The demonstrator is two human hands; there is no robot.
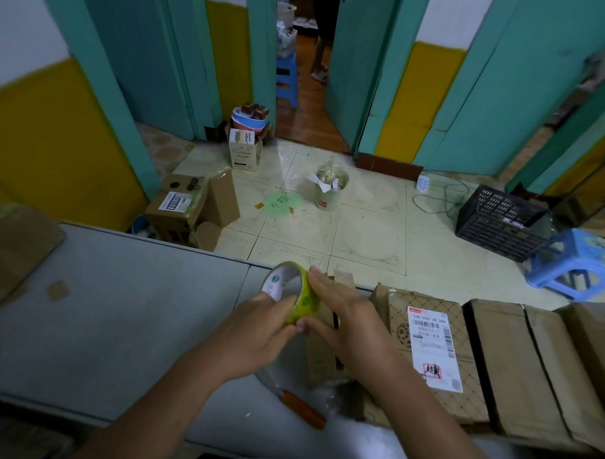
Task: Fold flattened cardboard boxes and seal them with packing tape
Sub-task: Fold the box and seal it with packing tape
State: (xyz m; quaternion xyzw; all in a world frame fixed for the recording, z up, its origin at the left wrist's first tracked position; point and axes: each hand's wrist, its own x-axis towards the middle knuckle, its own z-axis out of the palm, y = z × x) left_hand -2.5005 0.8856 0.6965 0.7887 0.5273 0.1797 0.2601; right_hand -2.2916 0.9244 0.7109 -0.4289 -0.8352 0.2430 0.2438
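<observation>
A roll of packing tape (300,291), greenish with a white inner core, is held up above the grey table (113,301). My left hand (256,334) grips it from below, fingers reaching into the core. My right hand (339,309) touches the roll's outer face, thumb and fingertips on the tape. Under my right hand lies a small flattened cardboard piece (319,357). To the right a row of flattened cardboard boxes (509,367) lies on the table, one bearing a white shipping label (434,347).
A knife with an orange handle (303,409) lies on the table near my left forearm. A cardboard sheet (15,250) sits at the table's left. On the tiled floor beyond: cardboard boxes (188,208), a bucket (330,189), a black crate (497,222), a blue stool (574,259).
</observation>
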